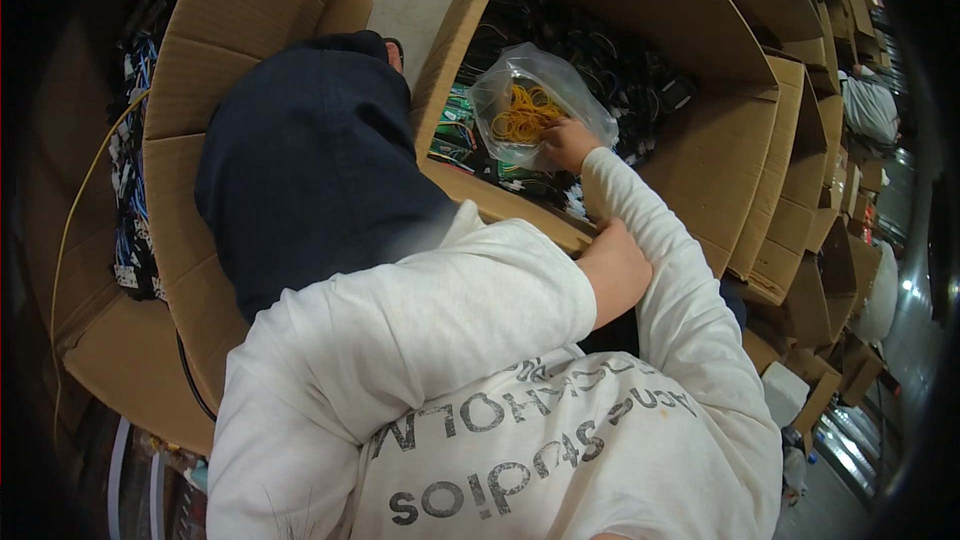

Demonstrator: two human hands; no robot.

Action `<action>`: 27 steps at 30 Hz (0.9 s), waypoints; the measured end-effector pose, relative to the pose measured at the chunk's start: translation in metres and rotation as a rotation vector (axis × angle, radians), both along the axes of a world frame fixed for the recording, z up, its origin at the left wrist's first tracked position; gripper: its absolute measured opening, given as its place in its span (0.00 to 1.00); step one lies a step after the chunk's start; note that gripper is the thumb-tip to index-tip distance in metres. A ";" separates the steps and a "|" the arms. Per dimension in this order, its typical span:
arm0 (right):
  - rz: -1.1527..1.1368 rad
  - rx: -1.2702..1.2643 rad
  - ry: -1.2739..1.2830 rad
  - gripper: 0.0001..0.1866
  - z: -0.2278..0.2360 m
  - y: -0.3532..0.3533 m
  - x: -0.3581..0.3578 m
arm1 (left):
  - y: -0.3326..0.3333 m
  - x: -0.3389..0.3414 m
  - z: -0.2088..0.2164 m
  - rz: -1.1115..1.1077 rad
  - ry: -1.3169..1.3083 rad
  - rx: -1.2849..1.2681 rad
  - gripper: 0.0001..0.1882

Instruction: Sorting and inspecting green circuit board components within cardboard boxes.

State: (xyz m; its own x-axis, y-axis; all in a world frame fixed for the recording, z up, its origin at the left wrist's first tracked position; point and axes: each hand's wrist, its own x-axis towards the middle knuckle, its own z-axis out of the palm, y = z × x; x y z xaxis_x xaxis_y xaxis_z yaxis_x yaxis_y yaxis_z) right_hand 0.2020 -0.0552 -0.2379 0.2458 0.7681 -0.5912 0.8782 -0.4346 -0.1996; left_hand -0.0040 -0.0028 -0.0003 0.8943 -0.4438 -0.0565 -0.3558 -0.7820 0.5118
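Observation:
A clear plastic bag (597, 123) lies open inside a large cardboard box, with a bundle of yellow rubber bands (527, 114) in it. My right hand (571, 144) reaches into the bag, its bent fingers closed at the right edge of the rubber bands. My left arm crosses my body, and my left hand (615, 267) is curled beside my right forearm at the near edge of the cardboard box (520, 208). The left fingertips are mostly hidden, so whatever they hold does not show. Green circuit boards (455, 130) and dark cables (620, 60) lie around the bag.
Cardboard flaps (705, 175) rise on the right of the box. My dark-clothed leg (310, 160) is between it and another carton (185, 180) on the left. Bundled cables (135, 160) and a long yellow cable (75, 195) lie farther left. More cartons (815, 200) line the right side.

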 end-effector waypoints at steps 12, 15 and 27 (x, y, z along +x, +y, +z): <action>-1.074 0.516 1.096 0.07 0.053 -0.004 0.041 | 0.000 0.000 0.004 -0.058 0.095 0.053 0.17; -1.157 0.631 1.326 0.08 0.063 0.003 0.045 | 0.000 0.002 0.001 -0.057 0.123 0.064 0.18; -1.291 0.775 0.661 0.09 0.043 -0.148 0.148 | -0.003 0.003 0.000 -0.070 0.176 0.110 0.23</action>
State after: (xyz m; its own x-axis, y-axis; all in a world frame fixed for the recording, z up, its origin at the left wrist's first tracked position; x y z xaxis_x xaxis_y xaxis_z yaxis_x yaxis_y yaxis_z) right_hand 0.3501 -0.2029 -0.1948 0.7962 0.4124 -0.4428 -0.2845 -0.3907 -0.8755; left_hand -0.0009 -0.0054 0.0000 0.8334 -0.4874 -0.2606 -0.3241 -0.8129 0.4840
